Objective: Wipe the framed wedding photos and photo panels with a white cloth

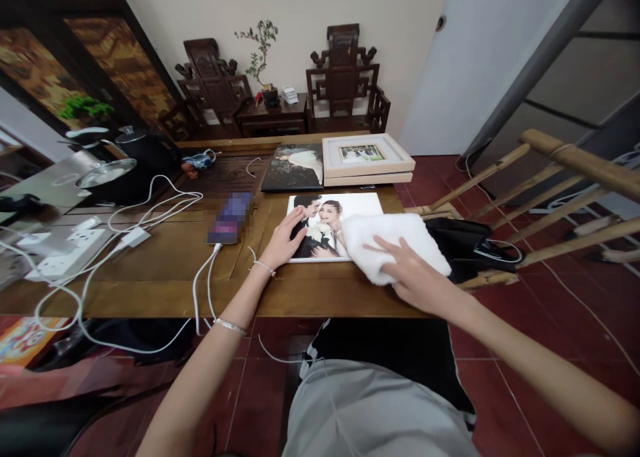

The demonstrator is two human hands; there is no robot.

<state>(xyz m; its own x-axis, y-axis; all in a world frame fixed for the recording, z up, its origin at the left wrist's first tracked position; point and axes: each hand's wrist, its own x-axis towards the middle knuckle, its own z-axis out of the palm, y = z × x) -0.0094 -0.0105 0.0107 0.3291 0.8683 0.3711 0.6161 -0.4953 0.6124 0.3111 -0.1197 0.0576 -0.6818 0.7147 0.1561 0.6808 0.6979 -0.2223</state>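
Wearing a grey top (380, 410), closest to the camera, just below the edge of the wooden table (310, 294). Resting the left hand (286, 238) flat over the left end of a photo panel (323, 234), fingers extended, gripping nothing. Laying the right hand (413, 274) over a white cloth (390, 225), fingers partly stretched across its top (cannot tell whether pinching a fold underneath). Covering the panel's right end with that cloth, near a black bag (457, 244). Seeing the panel face up on the tabletop, in front of a dark photo panel (293, 167) and stacked wooden frames (367, 178).

Could scuff the printed face by rubbing with any grit caught in the pile. Could smudge it by leaning bare fingertips on the print, or scratch its near edge with the bracelet (265, 268), worn close beside it. Might skid the panel sideways by pushing hard on the right with too light a hold on the left. Might also drag the phone (231, 217) by snagging its white cable (217, 248) with the left forearm, judging by how near to both
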